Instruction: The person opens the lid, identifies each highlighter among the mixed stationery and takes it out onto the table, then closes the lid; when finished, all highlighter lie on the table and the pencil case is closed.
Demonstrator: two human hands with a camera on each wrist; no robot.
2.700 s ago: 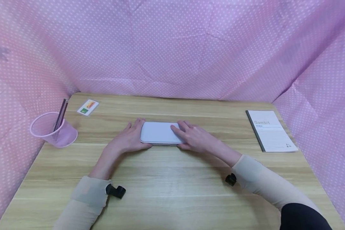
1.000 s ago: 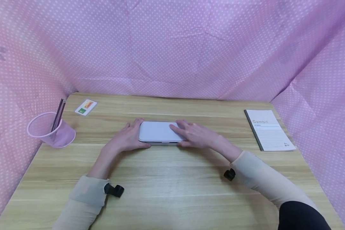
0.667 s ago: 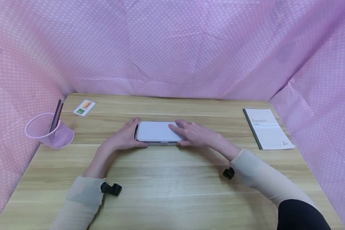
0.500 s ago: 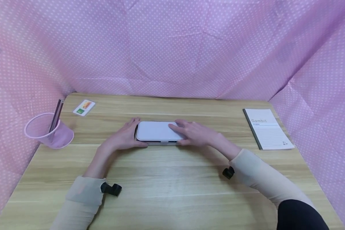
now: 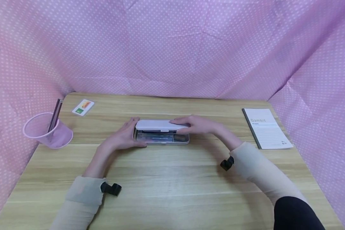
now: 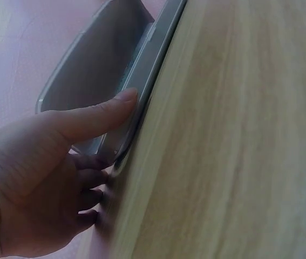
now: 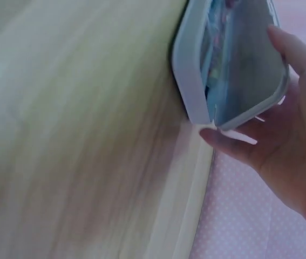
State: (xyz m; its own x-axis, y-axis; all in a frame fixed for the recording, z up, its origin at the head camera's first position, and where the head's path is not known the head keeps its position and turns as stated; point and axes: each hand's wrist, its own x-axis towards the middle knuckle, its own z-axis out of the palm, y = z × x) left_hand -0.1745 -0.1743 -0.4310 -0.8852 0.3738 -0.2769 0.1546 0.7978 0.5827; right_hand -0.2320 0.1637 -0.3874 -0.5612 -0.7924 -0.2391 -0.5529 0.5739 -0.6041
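A white pencil case [image 5: 162, 143] lies on the table with its lid [image 5: 153, 124] tilted part way up. Inside it, in the head view, a clear-looking compartment with slim items shows along the front. My left hand [image 5: 121, 137] grips the left end, thumb on the front edge and fingers round the end. In the left wrist view that thumb presses the case's rim [image 6: 151, 59]. My right hand [image 5: 200, 124] holds the lid at its right end; the right wrist view shows the thumb on the lid's edge and a finger near the case's corner [image 7: 196, 102].
A pink mesh cup [image 5: 60, 135] with dark sticks stands, tilted-looking, at the left edge. A picture card [image 5: 83, 107] lies at the back left, a "Gambit" notebook [image 5: 268, 131] at the right. Pink dotted cloth [image 5: 172, 48] hangs round the wooden table [image 5: 172, 185].
The pencil case's lid has swung up from closed, showing the inside. My right hand has risen with the lid. My left hand has shifted slightly leftward at the case's end.
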